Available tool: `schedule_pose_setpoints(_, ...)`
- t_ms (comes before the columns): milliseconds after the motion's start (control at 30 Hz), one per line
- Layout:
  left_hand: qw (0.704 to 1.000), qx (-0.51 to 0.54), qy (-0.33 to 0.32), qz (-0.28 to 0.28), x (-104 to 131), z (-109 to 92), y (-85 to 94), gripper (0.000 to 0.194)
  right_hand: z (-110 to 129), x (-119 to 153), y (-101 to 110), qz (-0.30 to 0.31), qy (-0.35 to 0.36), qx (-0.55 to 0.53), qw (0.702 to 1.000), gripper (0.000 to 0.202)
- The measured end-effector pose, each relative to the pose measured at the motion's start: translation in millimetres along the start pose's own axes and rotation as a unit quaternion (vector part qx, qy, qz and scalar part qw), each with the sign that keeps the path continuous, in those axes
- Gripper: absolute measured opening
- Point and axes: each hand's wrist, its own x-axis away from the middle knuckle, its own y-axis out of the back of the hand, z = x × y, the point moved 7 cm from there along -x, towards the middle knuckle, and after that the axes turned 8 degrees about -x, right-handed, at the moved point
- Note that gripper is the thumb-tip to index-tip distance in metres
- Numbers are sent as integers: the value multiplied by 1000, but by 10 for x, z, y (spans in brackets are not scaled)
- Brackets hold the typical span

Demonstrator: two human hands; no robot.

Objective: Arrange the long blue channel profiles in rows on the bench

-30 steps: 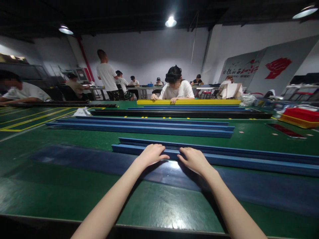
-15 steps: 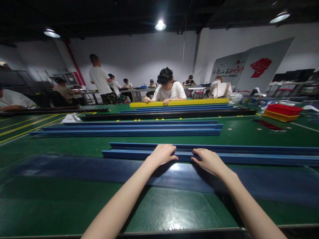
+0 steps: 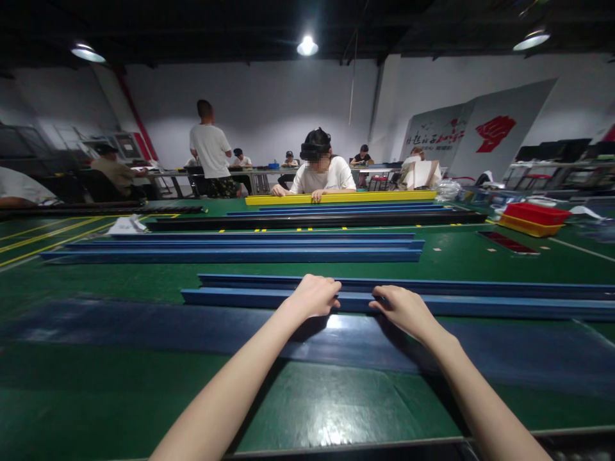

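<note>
Worktop point(image 3: 317, 410): green and glossy, a bright patch of light glaring off the near part, and we go up it from the near edge.
Dark band point(image 3: 144, 323): flat, wide and blue, running crosswise beneath both forearms, just this side of the blue profile.
Left grip point(image 3: 314, 294): over the near edge of the blue profile, fingers curled, thumb tucked low; whether it pinches or merely rests, I can't tell.
Right grip point(image 3: 398, 307): mirrors it, apart from the left, fingers bent, thumb and fingertips at that same edge; again, can't tell how firmly it holds.
Blue profile point(image 3: 240, 297): long, crosswise, right under the fingers, its left end in sight, the rest running off to the right; a second raised blue edge point(image 3: 269, 282) lines its far side, one piece or two, hard to say.
Blue lengths point(image 3: 240, 256): lying side by side, beyond and to the left.
Phone-like slab point(image 3: 508, 242): flat, dark red, off to the right.
Black length point(image 3: 312, 222): farther up, crosswise.
Red bin point(image 3: 535, 213): at the right, sitting on a yellow one point(image 3: 528, 225).
Yellow profile point(image 3: 341, 198): across the worktop, a co-worker point(image 3: 331, 173) bent over it, both hands at it.
Back wall point(image 3: 269, 96): pale, more people seated before it, one person point(image 3: 210, 150) standing.
</note>
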Motion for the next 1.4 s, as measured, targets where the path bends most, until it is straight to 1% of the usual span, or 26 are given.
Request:
schedule_pose_setpoints(167,999,-10,41,30,207,258,-32,12,-122,34,42,-19,-6,3,1000,17)
schedule_pose_setpoints(233,997,-16,64,38,298,357,-33,12,-126,41,54,-24,-5,10,1000,18)
schedule_pose_setpoints(333,994,-24,89,55,413,467,-25,13,-28,19,49,-27,18,31,999,18)
schedule_pose_setpoints(500,983,-37,150,95,533,613,-19,17,237,-118,8,-26,48,84,995,19)
schedule_pose_setpoints(600,984,-46,154,75,516,599,26,15,390,-228,-37,-15,57,100,993,18)
schedule_pose_setpoints(733,991,-39,124,24,371,474,67,14,576,-352,-105,-10,68,96,993,18)
schedule_pose_setpoints(833,993,-3,116,6,244,411,28,17,704,-415,-145,-20,85,89,992,20)
schedule_pose_setpoints(900,993,23,117,2,187,398,-22,15,762,-446,-170,-22,92,83,992,21)
schedule_pose_setpoints(1033,992,24,120,-8,158,413,-81,8,808,-473,-189,-27,96,79,992,18)
schedule_pose_setpoints(1133,994,17,112,-4,170,442,-92,6,760,-450,-172,-33,99,83,991,14)
schedule_pose_setpoints(1200,993,19,116,6,193,498,-102,5,654,-409,-148,-37,93,88,991,13)
schedule_pose_setpoints(1300,990,24,139,22,267,640,-130,5,397,-312,-109,-41,77,91,992,13)
schedule_pose_setpoints(1400,987,22,159,22,384,778,-151,4,115,-204,-73,-59,60,100,991,16)
